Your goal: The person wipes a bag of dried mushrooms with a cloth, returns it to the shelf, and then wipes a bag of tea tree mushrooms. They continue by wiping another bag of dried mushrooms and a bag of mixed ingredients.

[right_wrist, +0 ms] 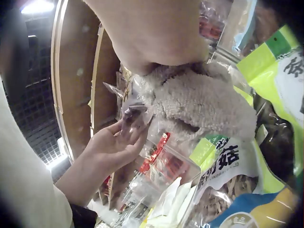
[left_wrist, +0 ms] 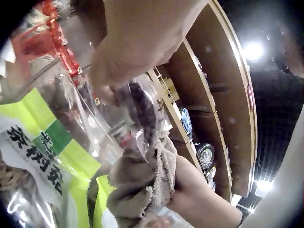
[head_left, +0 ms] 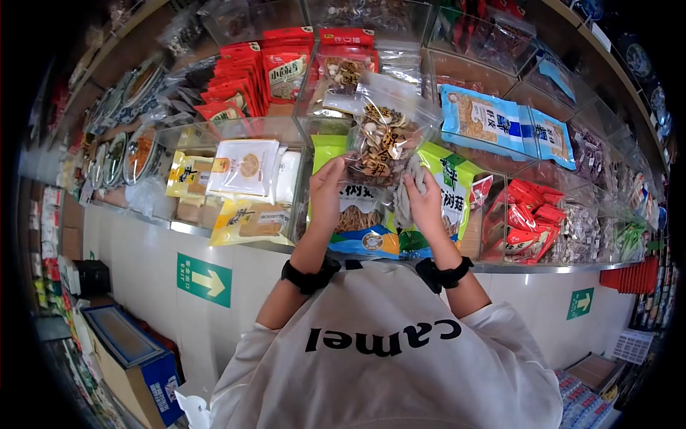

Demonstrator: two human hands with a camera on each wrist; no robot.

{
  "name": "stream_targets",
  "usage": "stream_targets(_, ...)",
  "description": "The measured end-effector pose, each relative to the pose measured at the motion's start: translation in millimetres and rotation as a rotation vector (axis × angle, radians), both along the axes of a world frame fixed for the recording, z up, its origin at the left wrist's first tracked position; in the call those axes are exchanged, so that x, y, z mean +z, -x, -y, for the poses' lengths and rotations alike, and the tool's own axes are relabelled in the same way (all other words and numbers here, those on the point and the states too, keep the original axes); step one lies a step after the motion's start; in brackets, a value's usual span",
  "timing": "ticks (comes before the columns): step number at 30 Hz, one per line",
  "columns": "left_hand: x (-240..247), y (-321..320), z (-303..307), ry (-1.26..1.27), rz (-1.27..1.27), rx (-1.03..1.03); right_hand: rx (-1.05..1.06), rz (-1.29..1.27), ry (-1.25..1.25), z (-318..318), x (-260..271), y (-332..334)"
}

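Note:
A clear zip bag of mixed dried spices [head_left: 386,136], printed with dark characters, is held up over the display bins in the head view. My left hand [head_left: 327,189] grips its lower left edge, fingers behind the plastic and thumb in front. At the other side my right hand [head_left: 427,204] holds a crumpled grey cloth [head_left: 402,205] against the bag's lower right edge. The right wrist view shows the fluffy cloth [right_wrist: 204,102] bunched under that hand, with the left-hand fingers [right_wrist: 135,140] on the plastic. Two green bags of dried mushrooms [head_left: 355,218] stand right behind and below.
Clear acrylic dividers split the sloping shelf into bins. Red spice packets [head_left: 232,86] fill one at the back left, and blue packs [head_left: 482,121] lie to the right. White and yellow packs [head_left: 246,168] sit left of the hands. A cardboard box [head_left: 128,357] stands on the floor.

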State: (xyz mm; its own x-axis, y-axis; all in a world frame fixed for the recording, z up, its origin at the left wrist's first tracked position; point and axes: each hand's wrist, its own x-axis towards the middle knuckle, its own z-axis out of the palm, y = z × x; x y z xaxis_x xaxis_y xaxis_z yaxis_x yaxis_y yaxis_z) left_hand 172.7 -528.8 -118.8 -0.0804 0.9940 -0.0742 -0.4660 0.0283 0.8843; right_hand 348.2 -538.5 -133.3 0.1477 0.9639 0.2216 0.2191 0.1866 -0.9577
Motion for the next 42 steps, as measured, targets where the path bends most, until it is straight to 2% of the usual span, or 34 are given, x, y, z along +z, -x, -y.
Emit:
stream_targets(2, -6.9, 2.5, -1.5, -0.007, -0.072, -0.049, 0.031, 0.023, 0.005, -0.5, 3.3, -8.8)
stream_targets(3, -9.8, 4.6, -2.4, -0.008, -0.074, -0.050, -0.002, 0.011, 0.094, -2.9, 3.7, -18.6)
stream_targets(4, -10.1, 6.5, -2.7, -0.049, -0.245, -0.034, -0.034, 0.001, 0.184, -4.3, 5.1, -23.6)
stream_targets(5, -10.3, 7.5, -2.9, -0.090, -0.415, -0.017, -0.186, -0.014, 0.073, -3.9, 15.3, -23.5)
stream_targets(6, -10.6, 7.5, -3.6, -0.090, -0.414, -0.016, -0.186, -0.014, 0.073, -4.2, 29.6, -21.8)
stream_targets(8, -10.2, 5.6, -3.1, -0.117, -0.454, -0.010, -0.303, 0.083, -0.257, -4.3, 52.9, -17.3)
stream_targets(9, -9.5, 2.9, -1.6, -0.116, -0.453, -0.012, -0.285, 0.344, -0.347, -4.8, 48.2, -20.9)
stream_targets(10, -4.6, -0.8, 0.2, -0.141, -0.487, -0.025, -0.289, 0.344, -0.345, -1.2, 51.8, -20.0)
stream_targets(12, 6.8, -6.6, 3.1, -0.169, -0.523, -0.041, 0.139, 0.936, -0.656, 8.8, 62.1, -12.0)
stream_targets(14, 16.8, -10.5, 5.9, -0.188, -0.788, -0.082, 0.208, 0.996, -0.704, 11.8, 41.8, -1.7)
stream_targets(15, 17.5, -11.1, 6.2, -0.248, -0.792, -0.025, 0.280, 1.056, -0.749, 12.3, 34.6, 0.9)
stream_targets(19, 28.5, -6.4, 11.4, -0.207, -0.834, -0.119, 0.316, 1.054, -0.707, 7.1, 44.5, -5.7)
stream_targets(22, 30.8, -5.0, 10.3, -0.329, -0.986, -0.167, 0.292, 1.033, -0.714, -0.5, 47.3, -13.2)
stream_targets(27, 31.0, -7.7, 18.5, -0.472, -1.018, -0.258, 0.159, 1.038, -0.597, -20.5, 60.5, -27.6)
stream_targets(30, 29.4, -7.7, 21.0, -0.431, -1.045, -0.321, 0.103, 1.094, -0.542, -31.0, 60.7, -37.6)
stream_targets(37, 31.3, -3.1, 17.6, -0.482, -1.098, -0.265, 0.273, 1.064, -0.575, -11.6, 57.5, -16.3)
stream_targets(39, 27.6, 1.9, 14.4, -0.515, -1.203, -0.233, 0.342, 1.005, -0.594, -1.8, 58.4, -8.7)
stream_targets(42, 33.7, 4.1, 16.1, -0.504, -1.241, -0.268, 0.330, 0.926, -0.575, -0.8, 58.5, -7.1)
